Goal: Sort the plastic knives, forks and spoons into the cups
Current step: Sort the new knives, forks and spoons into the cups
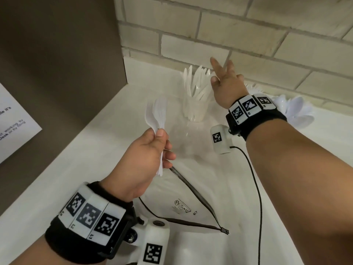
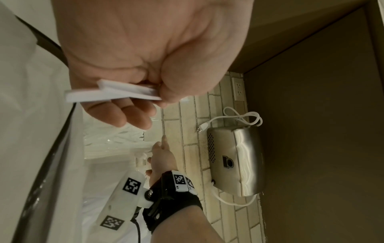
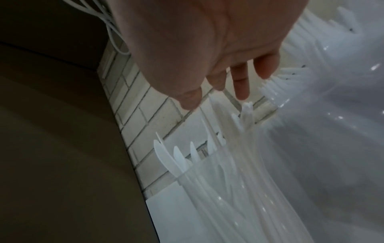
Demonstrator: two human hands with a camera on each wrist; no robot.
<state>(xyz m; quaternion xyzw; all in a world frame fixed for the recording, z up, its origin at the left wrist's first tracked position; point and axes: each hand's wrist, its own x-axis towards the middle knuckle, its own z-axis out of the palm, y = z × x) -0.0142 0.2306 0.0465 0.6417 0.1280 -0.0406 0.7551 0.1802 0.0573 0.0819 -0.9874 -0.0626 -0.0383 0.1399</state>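
My left hand [image 1: 162,144] grips a small bundle of white plastic cutlery [image 1: 157,115] by the handles, fork tines and a spoon bowl pointing up; the handle ends [image 2: 112,93] stick out of the fist in the left wrist view. A clear cup of knives [image 1: 194,104] stands by the brick wall. My right hand [image 1: 221,71] hovers just right of and above the knife tips [image 3: 166,156], fingers spread and holding nothing. Another cup of spoons [image 1: 298,111] sits to the right. Fork tines [image 3: 286,80] show in a cup behind my right wrist.
A clear plastic bag with a dark zip strip [image 1: 191,188] lies on the white counter [image 1: 86,150]. A brown cabinet side [image 1: 57,73] closes off the left. On the wall hang a metal dispenser [image 2: 234,159] and a white cord [image 2: 241,116].
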